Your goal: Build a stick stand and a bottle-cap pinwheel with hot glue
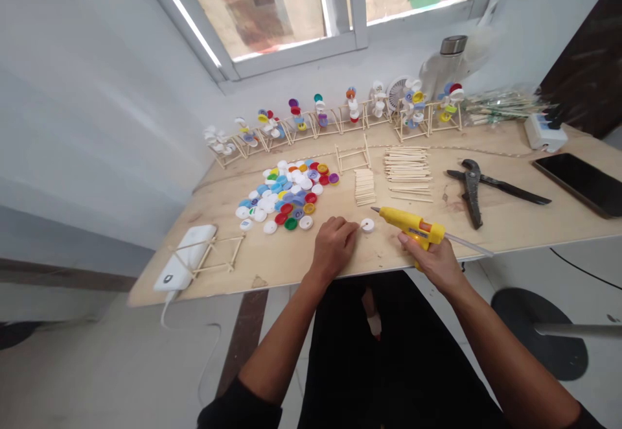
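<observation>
My left hand [334, 244] is narrow, its fingertips pinching what looks like a thin stick [362, 225] that reaches the white cap [368, 225], which lies near the middle of the surface [286, 260]. My right hand [436, 262] is wrapped round the yellow glue gun [405, 220], the nozzle pointing left, close to the cap's far side.

That closeness worries me: a drift left could put a hot tip on my fingertips, and a squeeze too early could drop glue beside the cap. If my pinch slips, I judge the stick would tilt or the light cap slide.

Just right of the coloured caps [286, 208] lie short sticks [365, 188], then longer sticks [408, 168]; a wide elbow swing might scatter them. Pliers [472, 186] and a phone [586, 183] sit farther right. At near left, a stick frame [236, 253] rests against a white power bank [187, 259]; a tug on its cable [214, 326] could shift both. Along the far side stand frames bearing caps [413, 137].
</observation>
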`<action>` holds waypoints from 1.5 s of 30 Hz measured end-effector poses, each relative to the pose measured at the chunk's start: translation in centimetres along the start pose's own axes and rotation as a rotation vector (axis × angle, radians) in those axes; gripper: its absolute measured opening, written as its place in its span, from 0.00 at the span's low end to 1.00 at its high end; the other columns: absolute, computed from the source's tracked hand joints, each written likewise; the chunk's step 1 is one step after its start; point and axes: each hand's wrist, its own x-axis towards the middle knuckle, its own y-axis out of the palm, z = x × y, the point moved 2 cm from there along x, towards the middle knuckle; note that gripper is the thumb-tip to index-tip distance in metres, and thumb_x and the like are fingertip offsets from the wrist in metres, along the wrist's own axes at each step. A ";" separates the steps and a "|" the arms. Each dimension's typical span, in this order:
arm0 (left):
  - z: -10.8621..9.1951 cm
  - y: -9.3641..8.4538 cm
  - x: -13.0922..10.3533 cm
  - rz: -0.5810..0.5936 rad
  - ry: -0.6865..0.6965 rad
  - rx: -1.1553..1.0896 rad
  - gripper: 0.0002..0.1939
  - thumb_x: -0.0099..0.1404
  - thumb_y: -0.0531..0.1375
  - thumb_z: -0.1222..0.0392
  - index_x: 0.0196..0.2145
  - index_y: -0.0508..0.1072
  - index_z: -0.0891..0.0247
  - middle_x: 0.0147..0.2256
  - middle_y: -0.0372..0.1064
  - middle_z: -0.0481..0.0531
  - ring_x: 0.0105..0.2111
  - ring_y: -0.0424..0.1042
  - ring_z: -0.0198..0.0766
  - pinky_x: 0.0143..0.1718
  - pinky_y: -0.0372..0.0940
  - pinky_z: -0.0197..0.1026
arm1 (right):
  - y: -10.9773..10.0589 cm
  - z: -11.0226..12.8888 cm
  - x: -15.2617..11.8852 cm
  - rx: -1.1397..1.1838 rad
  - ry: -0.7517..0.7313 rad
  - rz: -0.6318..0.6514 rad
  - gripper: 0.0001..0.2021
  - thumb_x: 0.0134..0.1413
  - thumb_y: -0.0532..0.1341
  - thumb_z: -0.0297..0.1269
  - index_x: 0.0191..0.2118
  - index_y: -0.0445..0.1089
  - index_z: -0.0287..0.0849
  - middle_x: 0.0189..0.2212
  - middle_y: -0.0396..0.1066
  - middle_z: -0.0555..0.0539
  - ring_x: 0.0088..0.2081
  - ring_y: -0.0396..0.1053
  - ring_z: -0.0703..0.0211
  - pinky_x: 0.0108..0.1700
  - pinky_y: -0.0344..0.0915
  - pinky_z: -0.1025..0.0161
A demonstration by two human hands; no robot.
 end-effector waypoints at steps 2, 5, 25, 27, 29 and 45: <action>-0.1 -0.1 -0.1 -0.022 -0.005 0.014 0.10 0.63 0.53 0.63 0.38 0.72 0.62 0.32 0.67 0.53 0.34 0.65 0.39 0.36 0.62 0.42 | 0.0 0.1 0.0 -0.001 0.008 -0.001 0.19 0.45 0.64 0.47 0.40 0.73 0.39 0.32 0.74 0.45 0.35 0.72 0.55 0.37 0.69 0.59; -0.6 -0.5 -0.4 -0.067 -0.001 0.052 0.11 0.63 0.52 0.63 0.40 0.72 0.62 0.34 0.68 0.55 0.35 0.65 0.41 0.38 0.61 0.44 | -0.1 0.2 -0.1 -0.008 0.028 -0.001 0.18 0.45 0.64 0.47 0.39 0.73 0.39 0.30 0.74 0.45 0.33 0.72 0.55 0.36 0.69 0.59; -2.6 -0.3 -0.8 -0.053 0.057 0.245 0.14 0.62 0.53 0.65 0.45 0.71 0.58 0.40 0.68 0.58 0.44 0.62 0.48 0.41 0.57 0.50 | 0.0 0.0 -0.1 0.002 0.020 0.013 0.19 0.46 0.63 0.48 0.40 0.73 0.39 0.35 0.76 0.44 0.37 0.73 0.53 0.38 0.69 0.59; -2.6 -0.2 -0.8 -0.053 0.061 0.258 0.15 0.62 0.53 0.65 0.45 0.70 0.58 0.40 0.68 0.58 0.44 0.62 0.49 0.42 0.56 0.50 | 0.0 0.1 -0.1 -0.006 0.021 0.010 0.18 0.46 0.63 0.48 0.39 0.73 0.39 0.35 0.76 0.44 0.37 0.73 0.53 0.38 0.69 0.59; -2.6 -0.1 -0.8 -0.057 0.070 0.280 0.15 0.62 0.53 0.66 0.45 0.70 0.57 0.40 0.68 0.57 0.44 0.62 0.49 0.42 0.56 0.50 | 0.0 0.2 -0.2 -0.005 0.022 0.010 0.18 0.46 0.63 0.47 0.39 0.73 0.39 0.36 0.76 0.44 0.37 0.73 0.52 0.39 0.69 0.59; -2.5 0.0 -0.9 -0.094 0.072 0.310 0.13 0.62 0.54 0.64 0.45 0.71 0.57 0.40 0.69 0.55 0.44 0.63 0.46 0.42 0.57 0.47 | -0.1 -0.7 0.0 0.018 0.031 0.025 0.21 0.45 0.63 0.50 0.40 0.74 0.38 0.35 0.76 0.44 0.36 0.73 0.53 0.37 0.69 0.60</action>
